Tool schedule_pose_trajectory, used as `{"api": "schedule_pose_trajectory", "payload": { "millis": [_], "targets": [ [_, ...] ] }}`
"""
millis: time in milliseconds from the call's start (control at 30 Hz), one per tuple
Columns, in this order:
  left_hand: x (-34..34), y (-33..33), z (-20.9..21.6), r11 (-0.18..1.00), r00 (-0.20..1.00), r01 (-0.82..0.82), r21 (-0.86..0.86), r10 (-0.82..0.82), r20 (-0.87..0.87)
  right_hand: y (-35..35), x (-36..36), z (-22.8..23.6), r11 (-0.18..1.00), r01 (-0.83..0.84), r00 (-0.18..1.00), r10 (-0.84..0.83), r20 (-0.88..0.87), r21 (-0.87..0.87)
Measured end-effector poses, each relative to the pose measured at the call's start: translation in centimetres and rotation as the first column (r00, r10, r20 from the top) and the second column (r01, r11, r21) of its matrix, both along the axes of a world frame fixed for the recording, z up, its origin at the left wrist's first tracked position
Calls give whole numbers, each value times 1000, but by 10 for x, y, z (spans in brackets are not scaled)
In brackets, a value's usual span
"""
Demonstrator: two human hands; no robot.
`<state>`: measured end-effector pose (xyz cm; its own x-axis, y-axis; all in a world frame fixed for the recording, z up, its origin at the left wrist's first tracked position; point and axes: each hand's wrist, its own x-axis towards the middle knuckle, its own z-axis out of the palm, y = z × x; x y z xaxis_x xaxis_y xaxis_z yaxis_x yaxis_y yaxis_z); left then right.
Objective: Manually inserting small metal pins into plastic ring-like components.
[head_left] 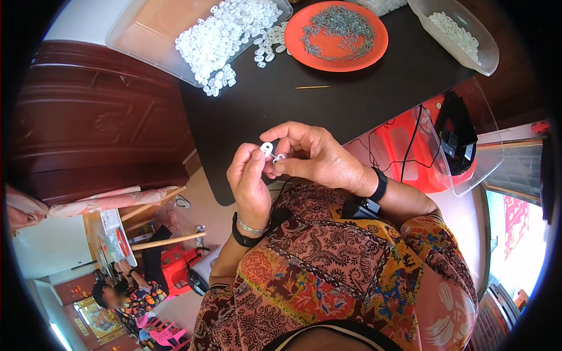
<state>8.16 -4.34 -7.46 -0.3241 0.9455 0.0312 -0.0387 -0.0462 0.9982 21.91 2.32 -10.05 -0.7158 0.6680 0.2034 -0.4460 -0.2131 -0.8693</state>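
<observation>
Near the front edge of the dark table (257, 117), my two hands meet with their fingertips close together. My left hand (250, 178) pinches a small white oval plastic piece (267, 147) with a dark hole, between thumb and forefinger. Against it, my right hand (322, 157) holds a second, smaller white plastic piece (279, 157) between thumb and fingers. A thin link seems to run between the two pieces, too small to make out. Beyond my hands, a red plate (295, 48) carries many grey screws (342, 29). White oval pieces (225, 35) fill part of a clear bin (140, 38) and spill beside it.
A thin wooden stick (312, 87) lies on the table. At the far right stands a translucent scoop-shaped tray (489, 58) with white pieces. Right of me are a red stool (389, 152), cables and a clear box (489, 143). Another person (137, 295) works at far left.
</observation>
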Motion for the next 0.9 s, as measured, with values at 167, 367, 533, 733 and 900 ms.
{"api": "schedule_pose_trajectory", "payload": {
  "millis": [167,367,533,733,900],
  "targets": [
    [-2,3,-1,997,980,15,-82,2,200,0,1,1,1000,13,1000,-12,28,-29],
    [-5,3,-4,993,969,68,-94,-44,244,0,-2,-2,999,3,1000,-3,9,-43],
    [-1,3,-3,995,985,19,-95,-2,173,0,-2,-1,999,4,1000,-3,29,-31],
    [-3,1,-7,999,995,14,-53,-8,101,0,-2,-2,1000,0,1000,0,15,-27],
    [-2,-1,-5,998,999,-4,-63,6,38,-1,-1,-1,999,8,1000,-8,20,-32]
  ]
}}
